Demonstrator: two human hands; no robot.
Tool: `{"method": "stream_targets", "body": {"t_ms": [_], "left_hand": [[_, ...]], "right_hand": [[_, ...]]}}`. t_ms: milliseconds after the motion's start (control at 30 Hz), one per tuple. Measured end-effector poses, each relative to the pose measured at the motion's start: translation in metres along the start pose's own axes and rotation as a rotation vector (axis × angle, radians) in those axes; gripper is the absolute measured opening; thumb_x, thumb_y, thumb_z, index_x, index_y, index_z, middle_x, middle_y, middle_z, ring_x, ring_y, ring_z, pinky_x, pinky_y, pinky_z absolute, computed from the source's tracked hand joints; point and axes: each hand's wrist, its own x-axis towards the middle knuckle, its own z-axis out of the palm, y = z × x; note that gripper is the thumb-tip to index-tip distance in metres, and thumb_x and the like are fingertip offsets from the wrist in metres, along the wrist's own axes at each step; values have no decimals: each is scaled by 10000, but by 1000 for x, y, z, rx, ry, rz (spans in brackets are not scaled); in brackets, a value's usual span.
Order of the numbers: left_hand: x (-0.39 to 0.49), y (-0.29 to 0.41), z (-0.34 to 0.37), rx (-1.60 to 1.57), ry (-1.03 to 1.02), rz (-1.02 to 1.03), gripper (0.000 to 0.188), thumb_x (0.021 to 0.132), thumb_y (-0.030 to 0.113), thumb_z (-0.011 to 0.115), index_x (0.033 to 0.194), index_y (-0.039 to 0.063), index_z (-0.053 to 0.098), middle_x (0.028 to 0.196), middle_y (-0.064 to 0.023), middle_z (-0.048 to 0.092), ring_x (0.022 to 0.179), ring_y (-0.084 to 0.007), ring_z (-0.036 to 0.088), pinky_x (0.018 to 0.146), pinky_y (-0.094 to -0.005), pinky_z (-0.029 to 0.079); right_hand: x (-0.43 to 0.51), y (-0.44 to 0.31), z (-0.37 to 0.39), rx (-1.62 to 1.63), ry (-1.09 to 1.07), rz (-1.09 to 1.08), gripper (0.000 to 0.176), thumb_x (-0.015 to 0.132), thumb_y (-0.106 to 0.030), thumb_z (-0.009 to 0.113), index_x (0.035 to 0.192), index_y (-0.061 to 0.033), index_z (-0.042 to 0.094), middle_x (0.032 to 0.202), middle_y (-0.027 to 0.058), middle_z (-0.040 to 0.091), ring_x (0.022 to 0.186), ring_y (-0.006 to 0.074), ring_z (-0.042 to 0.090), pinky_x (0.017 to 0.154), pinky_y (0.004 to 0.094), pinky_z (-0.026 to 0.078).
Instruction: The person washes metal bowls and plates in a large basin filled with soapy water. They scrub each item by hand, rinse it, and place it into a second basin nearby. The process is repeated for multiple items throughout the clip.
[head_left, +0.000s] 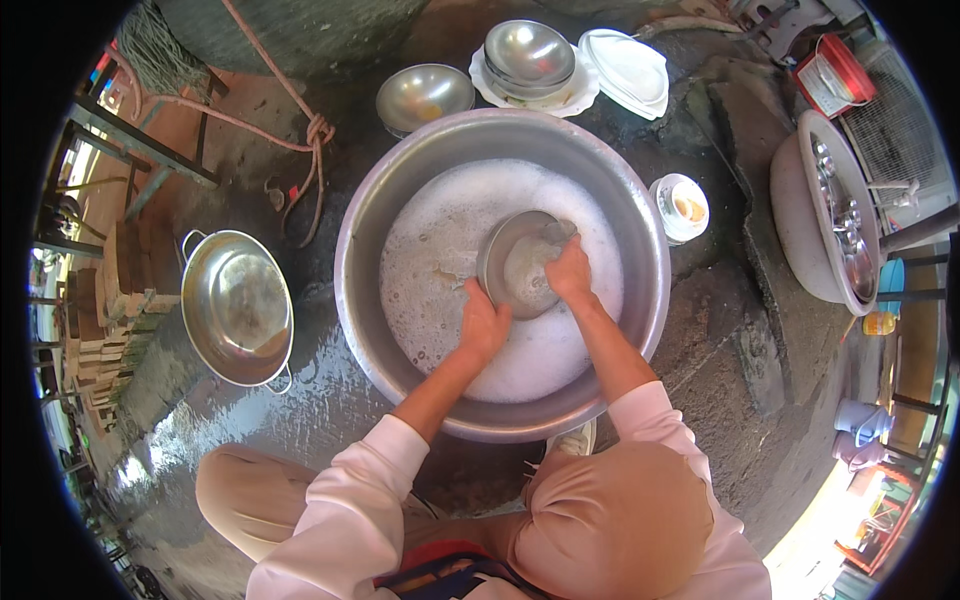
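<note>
A large metal basin (360, 225) stands on the wet ground before me, holding cloudy, foamy water (427, 315). Within it a metal bowl (495, 255) is tilted at the water, with some suds inside. My left hand (484, 322) grips the bowl's lower left rim. At its right side is my right hand (570, 270), fingers curled around a pale, see-through thing at the bowl's rim, perhaps a scrubber or mesh; its kind is unclear. Wet foam partly hides the bowl's lower edge.
A two-handled metal pan (238, 300) lies left. Beyond the basin are a metal bowl (424, 97), stacked bowls (529, 56) on a scalloped plate (585, 94) and white oval plates (626, 71). Small stacked bowls (681, 208) sit right, near a big tub (795, 202) of metalware. Rope (262, 45) hangs upper left.
</note>
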Motion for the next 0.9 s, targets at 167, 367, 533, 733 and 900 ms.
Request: {"method": "stream_targets", "body": {"t_ms": [167, 367, 533, 733, 900], "left_hand": [[19, -6, -14, -173, -113, -230, 586, 892, 120, 580, 1369, -48, 283, 1109, -373, 655, 1051, -516, 657, 926, -545, 517], [27, -18, -43, 272, 101, -163, 809, 856, 139, 701, 1519, 6, 256, 1337, -278, 603, 1246, -429, 599, 1064, -523, 468], [30, -20, -50, 532, 99, -50, 970, 831, 203, 782, 1590, 30, 203, 1610, -228, 317, 1490, -386, 303, 1220, -586, 227], [35, -16, -55, 587, 210, 160, 907, 870, 145, 711, 1602, -6, 197, 1673, -234, 181, 1548, -394, 195, 1262, -583, 124], [18, -3, -52, 747, 124, 479, 823, 817, 42, 660, 1553, -35, 300, 1690, -232, 122, 1575, -395, 128, 1274, -566, 113]], "right_hand": [[10, 14, -3, -21, -165, -4, 608, 862, -171, 628, 1413, 8, 444, 1194, 304, 682, 1166, 471, 636, 1020, 506, 502], [6, 29, -3, -74, -292, -289, 569, 911, -250, 589, 1399, 30, 498, 1230, 287, 681, 1205, 443, 629, 1043, 485, 491], [2, 10, -24, -1, -354, -175, 492, 981, -353, 592, 1209, 81, 632, 1162, 319, 686, 1133, 447, 654, 988, 496, 504], [3, -1, -40, -187, 152, -354, 407, 998, -278, 608, 1113, 108, 662, 1030, 345, 687, 892, 485, 688, 815, 529, 549], [-5, 13, -27, -41, 105, -287, 414, 978, -194, 605, 1269, 101, 591, 1089, 352, 675, 978, 497, 674, 862, 526, 542]]}}
